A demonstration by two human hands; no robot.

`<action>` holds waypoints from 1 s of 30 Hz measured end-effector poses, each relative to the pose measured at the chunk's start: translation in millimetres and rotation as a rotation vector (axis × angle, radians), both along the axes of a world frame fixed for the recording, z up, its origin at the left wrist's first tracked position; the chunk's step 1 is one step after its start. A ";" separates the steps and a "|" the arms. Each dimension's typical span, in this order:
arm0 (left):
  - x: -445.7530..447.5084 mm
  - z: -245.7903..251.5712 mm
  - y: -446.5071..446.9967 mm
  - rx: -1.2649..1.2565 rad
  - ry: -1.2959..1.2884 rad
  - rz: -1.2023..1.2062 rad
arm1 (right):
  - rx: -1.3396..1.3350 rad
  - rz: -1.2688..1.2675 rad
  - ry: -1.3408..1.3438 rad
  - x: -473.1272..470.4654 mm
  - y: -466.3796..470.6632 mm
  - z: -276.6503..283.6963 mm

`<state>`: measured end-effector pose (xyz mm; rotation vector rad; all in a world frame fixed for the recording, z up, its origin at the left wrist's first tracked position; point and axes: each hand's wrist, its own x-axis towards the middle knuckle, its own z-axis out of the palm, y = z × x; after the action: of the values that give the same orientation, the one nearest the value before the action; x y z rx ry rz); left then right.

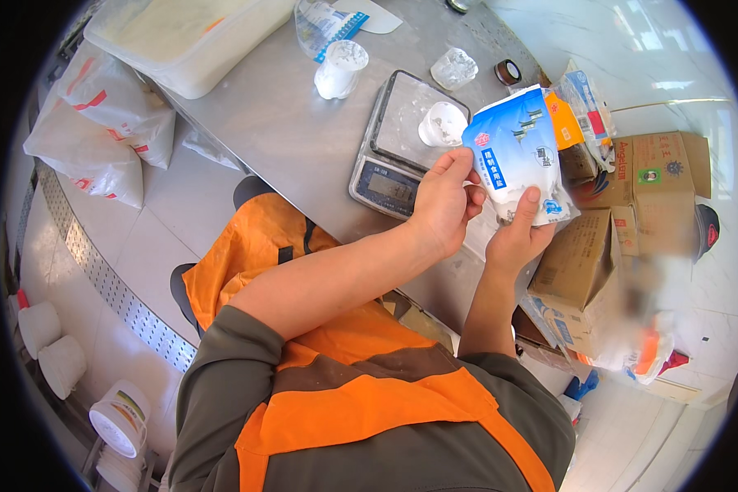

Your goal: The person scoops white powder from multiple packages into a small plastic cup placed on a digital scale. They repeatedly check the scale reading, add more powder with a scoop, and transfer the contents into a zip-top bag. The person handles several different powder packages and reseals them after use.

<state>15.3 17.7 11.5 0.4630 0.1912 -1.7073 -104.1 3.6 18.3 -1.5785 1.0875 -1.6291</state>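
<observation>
Both my hands hold a blue-and-white printed plastic pouch (516, 147) over the right side of a steel worktable (270, 117). My left hand (449, 197) pinches its left edge near the upper corner. Lower down, my right hand (519, 237) grips the bottom, its thumb on the printed front. The pouch's top edge points away from me; whether it is cut cannot be made out. Just beyond my left hand is a digital scale (384, 181) with a steel platform. On that platform a small white cup (441, 125) rests tilted, with white residue inside, partly behind the pouch.
Two more white-smeared cups, one at left (338, 71) and one farther back (454, 69), stand near a round brown-rimmed lid (507, 72). A plastic tub (184, 55) of pale powder occupies the far left. Cardboard boxes (572, 264) crowd the right; filled plastic bags (98, 135) lie left.
</observation>
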 end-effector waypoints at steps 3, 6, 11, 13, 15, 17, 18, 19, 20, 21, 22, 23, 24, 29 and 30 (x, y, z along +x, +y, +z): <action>-0.3 -1.0 -0.5 -0.009 -0.002 0.001 | -0.001 -0.006 -0.006 0.0 -0.7 -1.2; 0.3 -0.9 -0.8 -0.010 -0.003 0.004 | 0.008 -0.011 -0.015 0.8 -0.8 -1.8; 1.0 0.5 -0.3 -0.008 -0.001 0.008 | 0.020 -0.008 -0.041 2.3 -0.1 -2.0; 0.6 0.3 -0.2 -0.014 -0.008 0.009 | 0.024 -0.006 -0.048 2.6 0.3 -1.4; 0.8 0.5 0.0 -0.016 -0.007 0.010 | 0.025 0.003 -0.053 2.8 0.1 -1.2; 0.9 0.5 -0.2 -0.016 -0.004 0.011 | 0.034 0.001 -0.060 1.7 -0.1 -2.5; 0.7 0.2 -0.4 -0.015 -0.002 0.011 | 0.038 -0.001 -0.064 1.3 -0.2 -2.9; 0.5 0.1 -0.6 -0.015 0.001 0.012 | 0.036 0.001 -0.067 1.4 -0.3 -2.8; 0.4 0.2 -0.6 -0.015 0.001 0.014 | 0.034 0.002 -0.069 1.8 -0.4 -2.9; 0.4 0.3 -0.7 -0.014 0.001 0.017 | 0.033 0.005 -0.072 1.9 -0.5 -2.9; 0.3 0.5 -0.7 -0.013 0.002 0.019 | 0.032 0.006 -0.068 1.9 -0.4 -2.8; 0.4 1.1 -0.7 -0.006 0.005 0.021 | 0.031 0.006 -0.065 1.8 -0.1 -2.6; 0.5 1.9 -0.7 0.002 0.008 0.020 | 0.030 0.006 -0.061 1.6 0.1 -2.4; 1.8 2.0 -1.5 -0.002 0.015 0.013 | 0.019 -0.005 -0.061 2.5 0.7 -1.8; 1.9 1.1 -1.6 -0.006 0.016 0.015 | 0.019 -0.009 -0.062 2.7 0.7 -2.0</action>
<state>17.2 16.2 12.7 0.4424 0.2004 -1.6973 -101.4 4.3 16.3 -1.5036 1.0759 -1.6576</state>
